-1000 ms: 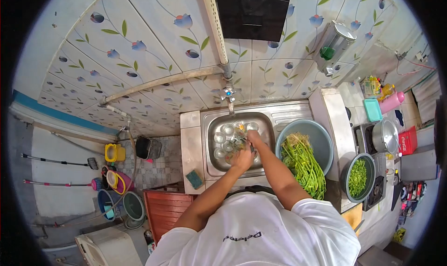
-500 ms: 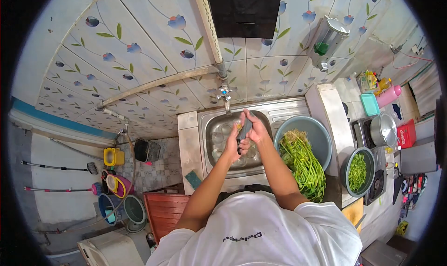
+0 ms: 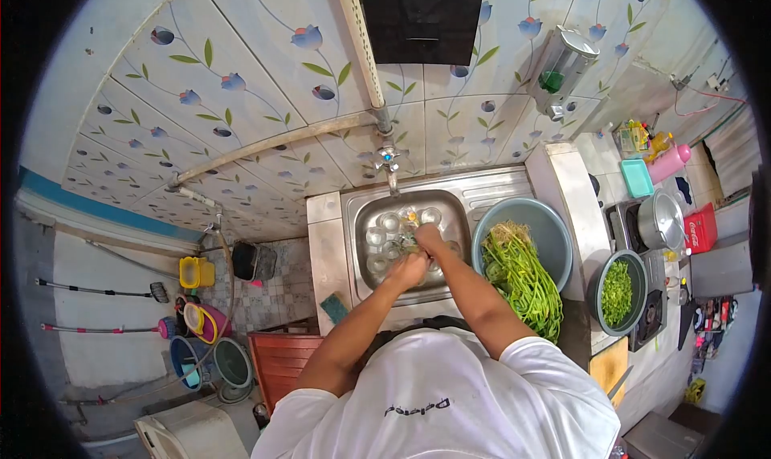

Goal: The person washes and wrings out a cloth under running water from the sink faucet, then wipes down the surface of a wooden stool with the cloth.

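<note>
My left hand (image 3: 407, 271) is closed low over the steel sink (image 3: 350, 254), its fingers curled round something mostly hidden. Just beyond it and touching or nearly touching, my right hand (image 3: 431, 238) is also closed, with its fingers turned out of sight. What either one grips cannot be made out. Several clear drinking glasses (image 3: 376, 236) lie in the basin around both hands. A small orange-yellow spot (image 3: 412, 216) shows among the glasses near the far side. Above the basin hangs the faucet (image 3: 387, 160), with no clear stream visible.
A grey basin (image 3: 568, 246) of long leafy green stalks (image 3: 526, 282) stands right of the sink. Farther right are a bowl of chopped greens (image 3: 617, 296), a stove (image 3: 649, 322) and a pot (image 3: 661, 220). A green scouring pad (image 3: 334, 307) lies on the left ledge.
Both hands have come down and nearer my body, from upright below the faucet to closed fists in the sink. The grey, dark-ended object seen between them earlier is hidden.
</note>
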